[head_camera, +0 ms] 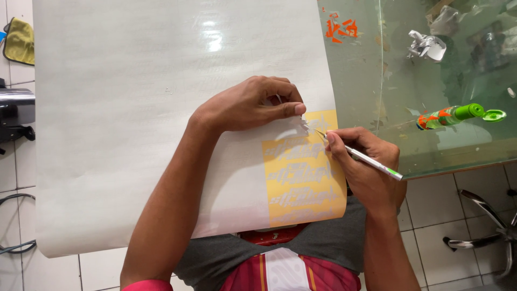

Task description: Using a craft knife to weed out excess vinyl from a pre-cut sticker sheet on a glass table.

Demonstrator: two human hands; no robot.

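Left hand (pixel 253 105) at frame centre, fingers curled, thumb and forefinger pinched on a scrap of peeled white vinyl (pixel 302 125) at the top edge of the yellow patch (pixel 302 178). Right hand (pixel 366 161) right of centre, closed around a slim silver craft knife (pixel 366 159) with a green end, blade tip touching the sheet just beside the pinched scrap. Yellow patch at lower centre, carrying rows of white cut lettering, on a large glossy white vinyl sheet (pixel 134 108) spread over most of the frame and hanging off the near edge of the glass bench (pixel 447 145). Upper right on the glass: crumpled white scraps (pixel 426 46), orange scraps (pixel 340 28), a green bottle (pixel 451 115) lying on its side with cap flipped open. Far lower right, a chrome chair base (pixel 487 226) on the tiled floor (pixel 431 215).
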